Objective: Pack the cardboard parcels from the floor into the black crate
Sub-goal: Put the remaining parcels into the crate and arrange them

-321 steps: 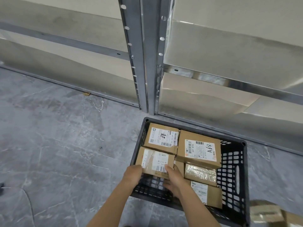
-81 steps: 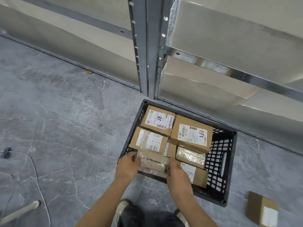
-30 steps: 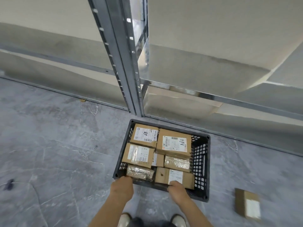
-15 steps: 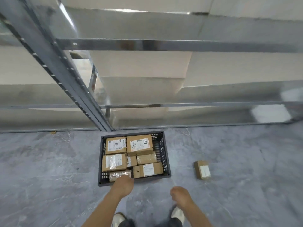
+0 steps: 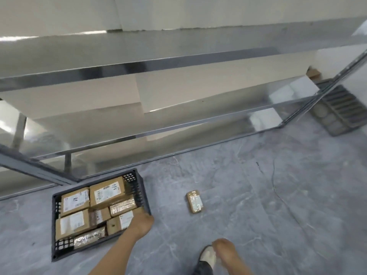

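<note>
Bare left hand: positioned at the near right corner of the black crate, fingers curled downward, overlapping the crate rim and the edge of the labelled parcel there. Grip state: cannot tell; blurred, with no clear closure on any item. Bare right hand: low in view, above the grey floor, fingers loosely curled, holding nothing visible. Directly beside it: a light-coloured shoe and a dark trouser leg.

Crate contents, packed in a single visible layer:
- far row: two cardboard parcels with white shipping labels, the larger one marked with handwritten characters, the smaller one to its left;
- middle row: a labelled parcel on the left, a small narrow parcel, and a parcel wrapped in clear tape;
- near row: a second tape-wrapped parcel along the near wall, plus the labelled parcel at the left hand.

Outside the crate: one small taped cardboard parcel flat on the floor, well apart from the crate on its right side, between the crate and a thin cable trailing across the floor.

Behind the crate: galvanised metal shelving, lowest rail just beyond the far crate wall. At far right, past the shelving upright: a grey slatted plastic panel lying tilted on the floor.
</note>
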